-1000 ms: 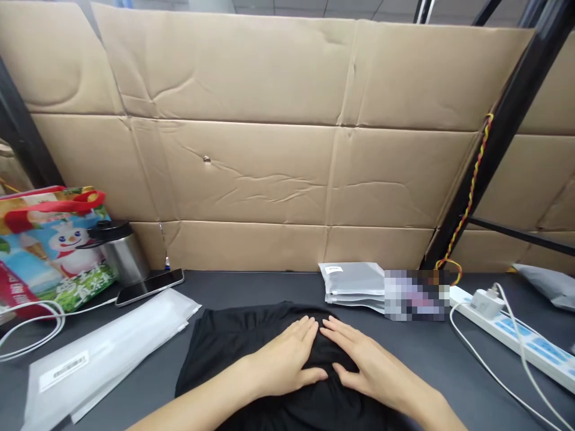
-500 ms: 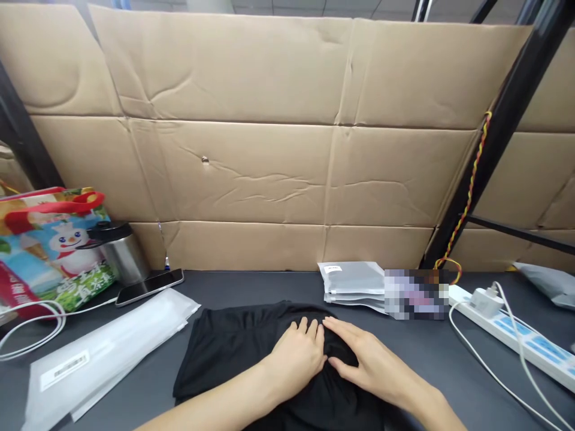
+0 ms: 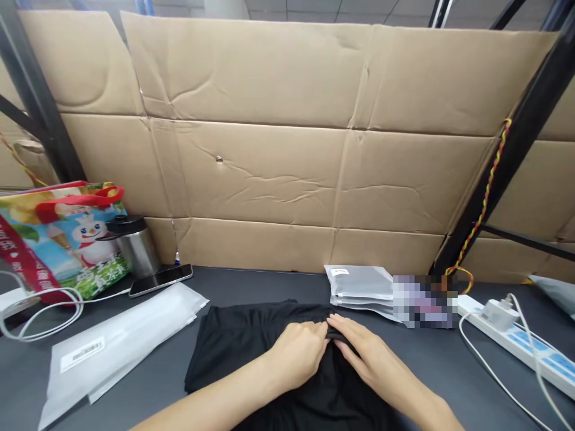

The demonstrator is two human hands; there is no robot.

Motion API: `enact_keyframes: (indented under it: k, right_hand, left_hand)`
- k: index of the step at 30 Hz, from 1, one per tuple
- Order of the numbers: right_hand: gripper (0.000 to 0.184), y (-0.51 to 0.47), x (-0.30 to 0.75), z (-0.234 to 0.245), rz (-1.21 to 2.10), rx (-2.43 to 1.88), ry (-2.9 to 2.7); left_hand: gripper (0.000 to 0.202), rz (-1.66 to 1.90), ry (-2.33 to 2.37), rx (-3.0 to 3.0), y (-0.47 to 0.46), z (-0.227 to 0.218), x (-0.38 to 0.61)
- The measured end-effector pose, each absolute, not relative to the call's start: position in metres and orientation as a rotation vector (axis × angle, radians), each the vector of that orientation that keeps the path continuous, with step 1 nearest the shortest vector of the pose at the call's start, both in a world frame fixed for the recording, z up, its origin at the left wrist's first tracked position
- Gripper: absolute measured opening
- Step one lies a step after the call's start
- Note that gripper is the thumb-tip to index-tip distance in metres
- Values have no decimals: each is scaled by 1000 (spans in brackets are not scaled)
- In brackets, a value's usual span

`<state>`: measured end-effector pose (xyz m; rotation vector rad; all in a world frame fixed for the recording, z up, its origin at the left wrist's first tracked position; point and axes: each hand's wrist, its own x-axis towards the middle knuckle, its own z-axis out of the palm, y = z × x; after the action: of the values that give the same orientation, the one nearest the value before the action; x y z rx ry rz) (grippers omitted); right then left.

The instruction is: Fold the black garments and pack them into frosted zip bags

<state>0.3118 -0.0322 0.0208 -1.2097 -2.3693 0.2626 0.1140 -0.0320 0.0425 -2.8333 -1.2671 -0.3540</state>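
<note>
A folded black garment [image 3: 242, 335] lies on the dark table in front of me, its upper edge slightly gathered. My left hand [image 3: 299, 353] has its fingers curled around a bit of the cloth near the garment's upper right part. Close beside it, my right hand [image 3: 366, 353] pinches a raised fold of the same cloth between thumb and fingers. The fingertips of both hands almost meet at this fold. My left forearm crosses over the garment's lower part and hides some of it. What kind of garment it is does not show.
Frosted plastic bags [image 3: 121, 344], one with a barcode label, lie at left. Behind them are a phone [image 3: 160, 280], a steel flask [image 3: 139, 248] and a colourful bag [image 3: 90, 245]. More packets [image 3: 362, 287] and a power strip [image 3: 516, 341] are at right. Cardboard [image 3: 269, 149] stands behind.
My left fingers have curled in from lying on the cloth. The right thumb has come up nearer its fingers, which now pinch a fold. The view has swung slightly left.
</note>
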Motion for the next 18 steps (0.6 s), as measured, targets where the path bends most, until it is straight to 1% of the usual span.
enact_keyframes:
  k: [4, 7, 11, 12, 15, 18]
  right_hand:
    - [43, -30, 311, 25, 161, -1208, -2362]
    - [50, -26, 312, 25, 71, -1217, -2385]
    - [58, -21, 313, 23, -20, -1342, -2386]
    - [58, -21, 313, 22, -46, -1375, -2377]
    - [61, -21, 311, 23, -158, -1416, -2337]
    - [57, -20, 301, 26, -296, -1367, -2304]
  left_hand:
    - [26, -398, -1309, -2841, -28, 45, 111]
    - [28, -428, -1340, -2835, -26, 45, 112]
    - [25, -441, -1317, -2847, -29, 38, 114]
    - [28, -455, -1287, -2847, -30, 34, 113]
    - [47, -490, -1163, -2874, -34, 20, 108]
    - [54, -455, -1110, -2943, -37, 12, 102]
